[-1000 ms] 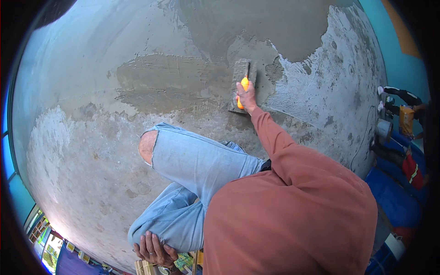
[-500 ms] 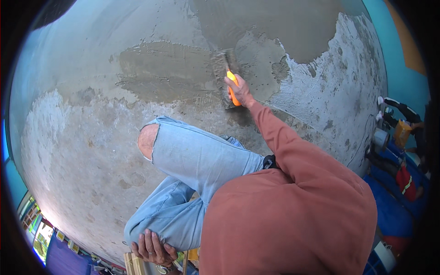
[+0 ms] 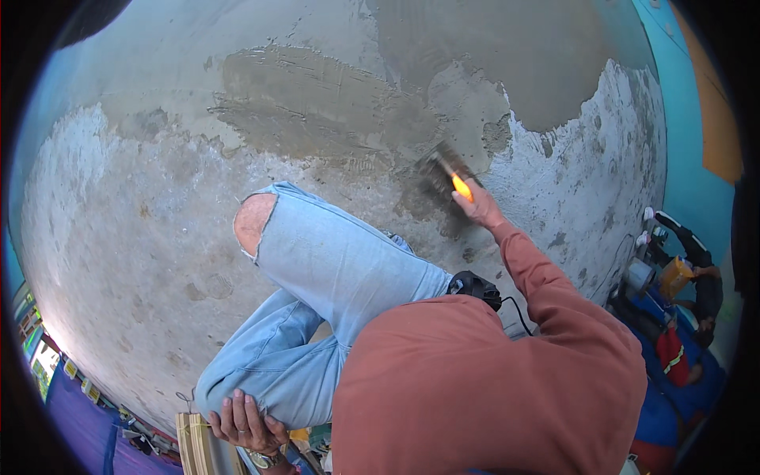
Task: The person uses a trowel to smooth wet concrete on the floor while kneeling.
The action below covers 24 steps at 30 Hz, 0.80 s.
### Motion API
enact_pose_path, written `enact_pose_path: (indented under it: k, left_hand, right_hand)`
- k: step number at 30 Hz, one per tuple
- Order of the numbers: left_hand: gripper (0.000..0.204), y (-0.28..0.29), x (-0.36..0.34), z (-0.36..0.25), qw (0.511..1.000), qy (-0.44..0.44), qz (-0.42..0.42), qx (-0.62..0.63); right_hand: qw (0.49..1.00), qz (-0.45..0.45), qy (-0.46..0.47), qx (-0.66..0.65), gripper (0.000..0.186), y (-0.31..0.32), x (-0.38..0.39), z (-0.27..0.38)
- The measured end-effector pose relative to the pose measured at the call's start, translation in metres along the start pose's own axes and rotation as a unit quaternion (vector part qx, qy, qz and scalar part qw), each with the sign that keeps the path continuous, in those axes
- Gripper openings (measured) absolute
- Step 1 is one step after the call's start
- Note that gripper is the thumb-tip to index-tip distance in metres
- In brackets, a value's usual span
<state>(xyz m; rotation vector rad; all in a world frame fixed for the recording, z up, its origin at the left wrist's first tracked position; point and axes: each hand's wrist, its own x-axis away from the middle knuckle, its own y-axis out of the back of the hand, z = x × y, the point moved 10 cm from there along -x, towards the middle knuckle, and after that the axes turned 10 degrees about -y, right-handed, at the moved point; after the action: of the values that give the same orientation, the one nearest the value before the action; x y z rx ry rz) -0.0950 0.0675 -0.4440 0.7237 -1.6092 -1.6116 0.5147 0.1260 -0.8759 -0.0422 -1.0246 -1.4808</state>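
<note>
My right hand [image 3: 479,207] is closed round the yellow-orange handle of a plastering trowel [image 3: 445,162]. The trowel's flat blade is smeared by motion and lies over rough grey concrete [image 3: 142,261], close to the lower edge of a wet grey cement coat [image 3: 301,87]. Ridges and streaks run across the cement, and its border is ragged. At the lower left, my left hand [image 3: 247,421] rests on my bent leg in light blue jeans [image 3: 269,360]. Its fingers lie stretched over the denim and hold nothing.
Pale, patchy concrete [image 3: 586,150] borders the cement on the right, beside a teal wall [image 3: 689,127]. People sit at the far right around a grey bucket [image 3: 639,275] and a yellow container [image 3: 675,277]. Wooden strips [image 3: 196,443] stand beside my left hand.
My right hand has drawn the trowel down and to the right, off the middle of the cement, and its blade has turned. My left hand stays on my leg. The view has shifted slightly.
</note>
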Motion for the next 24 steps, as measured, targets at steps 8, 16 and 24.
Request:
enact_pose_path:
  k: [8,16,24]
  left_hand:
    - [0.051,-0.004,0.003,0.002,1.000,0.020,0.011,0.006]
    - [0.052,0.000,0.011,-0.001,0.999,0.031,0.024,0.009]
    - [0.051,0.001,0.020,-0.006,0.999,0.039,0.037,0.004]
  right_hand:
    - [0.926,0.011,0.170,0.336,0.036,-0.051,-0.044,0.095]
    - [0.920,-0.015,0.232,0.315,0.033,-0.091,-0.127,0.216]
    - [0.955,-0.024,0.155,0.253,0.041,-0.136,-0.219,0.346]
